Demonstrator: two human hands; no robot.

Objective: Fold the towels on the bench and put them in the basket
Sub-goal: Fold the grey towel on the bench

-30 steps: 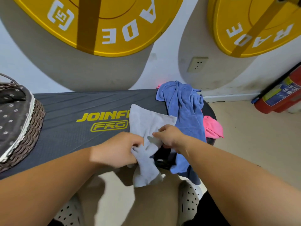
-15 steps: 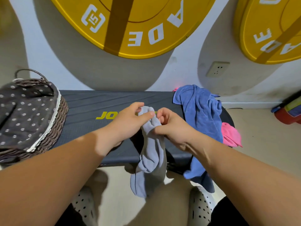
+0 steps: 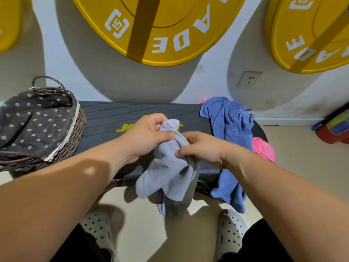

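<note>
At frame centre, the left hand point(image 3: 145, 135) and right hand point(image 3: 202, 148) pinch the bunched grey towel point(image 3: 168, 167); each should find a corner and spread it flat.

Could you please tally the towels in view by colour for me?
grey towel: 1
blue towel: 1
pink towel: 1
Total: 3

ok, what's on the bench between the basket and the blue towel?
Head view: bare bench, plus the left hand and right hand gripping a grey towel.
</note>
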